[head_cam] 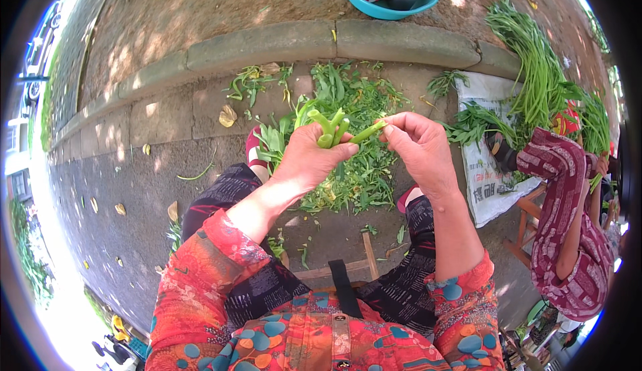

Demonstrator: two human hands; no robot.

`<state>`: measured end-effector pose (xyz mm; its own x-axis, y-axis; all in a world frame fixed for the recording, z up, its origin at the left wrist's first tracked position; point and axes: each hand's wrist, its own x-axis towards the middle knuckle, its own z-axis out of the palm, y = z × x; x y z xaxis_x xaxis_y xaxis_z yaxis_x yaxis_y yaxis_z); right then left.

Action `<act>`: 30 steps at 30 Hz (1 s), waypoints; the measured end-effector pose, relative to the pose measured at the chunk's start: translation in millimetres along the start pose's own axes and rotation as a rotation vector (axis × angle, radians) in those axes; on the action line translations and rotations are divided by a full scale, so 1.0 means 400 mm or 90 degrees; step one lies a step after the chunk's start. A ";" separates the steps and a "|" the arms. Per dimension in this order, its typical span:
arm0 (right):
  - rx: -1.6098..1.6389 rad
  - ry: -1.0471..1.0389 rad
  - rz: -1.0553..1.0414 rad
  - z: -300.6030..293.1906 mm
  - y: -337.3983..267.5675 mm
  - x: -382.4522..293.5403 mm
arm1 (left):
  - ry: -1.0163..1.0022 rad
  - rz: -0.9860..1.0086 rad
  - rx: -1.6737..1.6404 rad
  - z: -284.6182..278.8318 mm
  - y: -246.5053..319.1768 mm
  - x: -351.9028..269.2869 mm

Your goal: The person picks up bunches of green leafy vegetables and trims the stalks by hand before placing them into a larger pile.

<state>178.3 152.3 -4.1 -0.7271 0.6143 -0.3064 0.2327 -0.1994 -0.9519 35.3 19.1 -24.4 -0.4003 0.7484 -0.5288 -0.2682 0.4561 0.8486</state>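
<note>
My left hand (313, 155) is closed around several thick green stems (328, 127), their cut ends pointing up and leaves hanging out beyond the hand. One stem (368, 132) slants out to the right from between its thumb and fingers. The thumb and forefinger of my right hand (419, 142) pinch the far tip of that stem. Below both hands, a wide heap of loose green leaves and stem bits (368, 170) lies on the pavement between my feet.
A stone kerb (261, 45) runs beyond the heap. A blue basin (391, 13) with bags stands on the soil. At right, long-stemmed greens (539, 70) lie by a printed white sack (479, 170); a seated person in patterned trousers (556, 220) holds greens. Small leaf piles (251, 82) and dry leaves dot the ground.
</note>
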 end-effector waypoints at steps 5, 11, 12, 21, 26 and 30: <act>0.020 -0.007 0.001 -0.008 0.000 0.001 | 0.031 0.050 0.010 0.015 -0.001 -0.003; 0.045 -0.019 0.039 -0.020 0.003 0.004 | 0.059 0.116 0.119 0.022 0.009 -0.016; 0.046 -0.015 0.045 -0.018 0.003 0.004 | 0.061 0.122 0.125 0.022 0.000 -0.014; 0.040 0.079 0.015 0.007 0.027 0.000 | 0.052 0.112 0.174 0.024 0.001 -0.020; -0.037 0.104 -0.007 0.018 0.025 -0.001 | 0.032 0.085 0.185 0.019 0.005 -0.016; -0.092 0.097 -0.033 0.023 0.013 -0.004 | 0.011 0.048 0.132 0.012 0.014 -0.018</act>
<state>174.7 143.2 -8.6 -0.6369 0.7316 -0.2433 0.2958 -0.0595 -0.9534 40.9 18.6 -16.0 -0.4281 0.7766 -0.4622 -0.0523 0.4893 0.8705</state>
